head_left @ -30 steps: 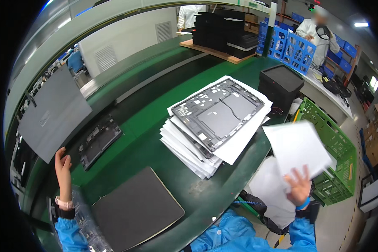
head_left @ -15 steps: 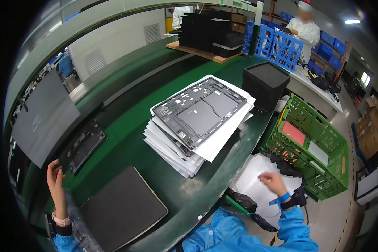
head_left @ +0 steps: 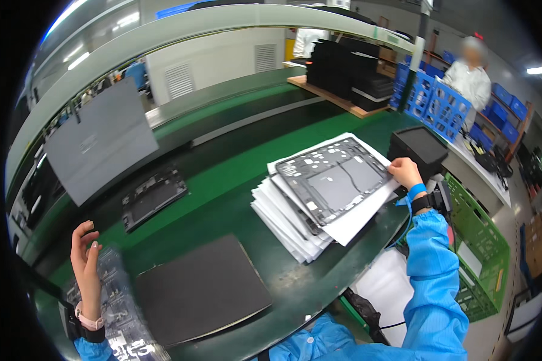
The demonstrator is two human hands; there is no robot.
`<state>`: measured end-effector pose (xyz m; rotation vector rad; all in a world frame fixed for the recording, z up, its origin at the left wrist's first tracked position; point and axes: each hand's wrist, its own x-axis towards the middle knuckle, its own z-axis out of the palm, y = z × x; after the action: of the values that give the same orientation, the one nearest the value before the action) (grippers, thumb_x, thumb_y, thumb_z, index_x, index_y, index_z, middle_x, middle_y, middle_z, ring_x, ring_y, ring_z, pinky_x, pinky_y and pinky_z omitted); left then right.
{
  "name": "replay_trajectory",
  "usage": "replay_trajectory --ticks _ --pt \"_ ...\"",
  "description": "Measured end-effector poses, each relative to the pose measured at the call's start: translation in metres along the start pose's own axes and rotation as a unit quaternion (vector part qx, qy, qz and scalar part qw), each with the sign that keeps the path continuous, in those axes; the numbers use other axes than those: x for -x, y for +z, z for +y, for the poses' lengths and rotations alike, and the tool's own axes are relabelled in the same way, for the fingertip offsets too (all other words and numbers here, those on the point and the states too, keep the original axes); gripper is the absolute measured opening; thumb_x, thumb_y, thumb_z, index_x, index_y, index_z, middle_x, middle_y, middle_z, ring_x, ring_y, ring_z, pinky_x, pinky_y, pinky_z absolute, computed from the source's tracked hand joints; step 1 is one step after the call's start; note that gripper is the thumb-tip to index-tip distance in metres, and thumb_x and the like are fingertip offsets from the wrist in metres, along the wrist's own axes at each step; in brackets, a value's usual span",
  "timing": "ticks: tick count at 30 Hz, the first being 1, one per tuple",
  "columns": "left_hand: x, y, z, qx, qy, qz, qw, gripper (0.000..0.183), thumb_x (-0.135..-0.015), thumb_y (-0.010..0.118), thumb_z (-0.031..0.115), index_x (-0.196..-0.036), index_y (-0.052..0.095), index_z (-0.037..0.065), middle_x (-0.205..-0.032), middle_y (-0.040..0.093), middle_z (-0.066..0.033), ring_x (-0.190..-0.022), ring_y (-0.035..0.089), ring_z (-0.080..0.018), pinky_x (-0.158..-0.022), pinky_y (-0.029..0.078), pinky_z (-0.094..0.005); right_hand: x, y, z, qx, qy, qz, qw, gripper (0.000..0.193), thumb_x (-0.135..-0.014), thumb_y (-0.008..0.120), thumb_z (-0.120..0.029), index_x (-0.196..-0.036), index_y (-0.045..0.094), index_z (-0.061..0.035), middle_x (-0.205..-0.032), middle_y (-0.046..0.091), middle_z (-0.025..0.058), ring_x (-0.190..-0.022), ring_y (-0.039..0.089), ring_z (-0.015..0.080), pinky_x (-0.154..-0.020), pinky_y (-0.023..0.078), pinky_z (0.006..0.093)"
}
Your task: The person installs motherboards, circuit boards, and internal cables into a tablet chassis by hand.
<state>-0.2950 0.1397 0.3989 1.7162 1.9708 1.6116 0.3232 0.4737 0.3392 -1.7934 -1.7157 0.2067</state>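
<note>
On a stack of white paper sheets lies an opened tablet housing, its dark inside facing up. My right hand pinches this housing at its right edge, fingertips closed on the rim. My left hand is raised at the lower left, fingers apart and holding nothing. Beside it, clear plastic packaging with small printed parts lies along the bench edge. A flat dark grey pad rests between the packaging and the stack. Further back, another opened tablet housing lies on the green bench.
A grey board stands upright at the left. Black trays are stacked right of the papers, near a green crate holding sheets. White sheets lie beside the bench. Black stacks and a blue basket stand behind; a person works there.
My right hand has moved up from above the loose white sheets to the tablet housing's right edge and closed on it. The view has shifted; my left hand stays raised and open.
</note>
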Motion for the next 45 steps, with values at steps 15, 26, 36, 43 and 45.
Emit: replay_trajectory --ticks 15,26,36,43,45 --pt "0.073 -0.059 0.009 -0.030 -0.043 0.116 0.992 0.031 -0.084 0.050 0.001 -0.115 0.053 0.001 -0.118 0.052 -0.0084 -0.099 0.056 -0.0155 -0.081 0.047 -0.0282 -0.039 -0.024 0.020 -0.461 0.046 -0.302 0.833 0.022 -0.092 0.048 -0.016 -0.102 0.060 0.0006 -0.093 0.065 0.0099 -0.085 0.063 0.0213 -0.071 0.052 0.0329" --pt "0.127 -0.148 -0.067 -0.280 -0.157 -0.003 0.947 0.017 -0.081 0.057 0.001 -0.097 0.059 -0.002 -0.086 0.065 -0.0123 -0.081 0.065 -0.0197 -0.070 0.050 -0.0295 0.014 -0.031 -0.030 -0.591 -0.058 -0.381 0.709 0.031 -0.092 0.054 -0.023 -0.118 0.056 -0.0050 -0.112 0.062 0.0046 -0.103 0.057 0.0127 -0.089 0.045 0.0288" --pt "0.164 -0.190 -0.130 -0.373 -0.224 0.073 0.898 0.015 -0.074 0.066 0.009 -0.084 0.061 0.000 -0.075 0.065 -0.0124 -0.072 0.064 -0.0248 -0.067 0.050 -0.0336 0.198 0.060 -0.172 -0.587 0.010 -0.401 0.704 0.039 -0.091 0.054 -0.017 -0.124 0.045 0.0019 -0.117 0.055 0.0132 -0.104 0.057 0.0226 -0.089 0.049 0.0389" --pt "0.112 -0.204 -0.183 -0.484 -0.118 0.069 0.864 0.022 -0.075 0.053 -0.002 -0.094 0.061 0.005 -0.090 0.062 -0.0158 -0.091 0.057 -0.0348 -0.079 0.047 -0.0427 0.234 0.078 -0.190 -0.573 0.054 -0.410 0.708 0.035 -0.092 0.050 -0.011 -0.124 0.042 0.0011 -0.115 0.054 0.0147 -0.099 0.059 0.0244 -0.079 0.054 0.0418" --pt "0.099 -0.205 -0.196 -0.516 -0.121 -0.006 0.848 0.035 -0.074 0.053 -0.003 -0.105 0.062 0.010 -0.096 0.062 -0.0157 -0.094 0.058 -0.0358 -0.081 0.048 -0.0421 0.243 0.071 -0.197 -0.522 0.035 -0.417 0.743 0.038 -0.092 0.049 -0.011 -0.127 0.040 0.0014 -0.115 0.054 0.0133 -0.099 0.059 0.0224 -0.075 0.054 0.0376"
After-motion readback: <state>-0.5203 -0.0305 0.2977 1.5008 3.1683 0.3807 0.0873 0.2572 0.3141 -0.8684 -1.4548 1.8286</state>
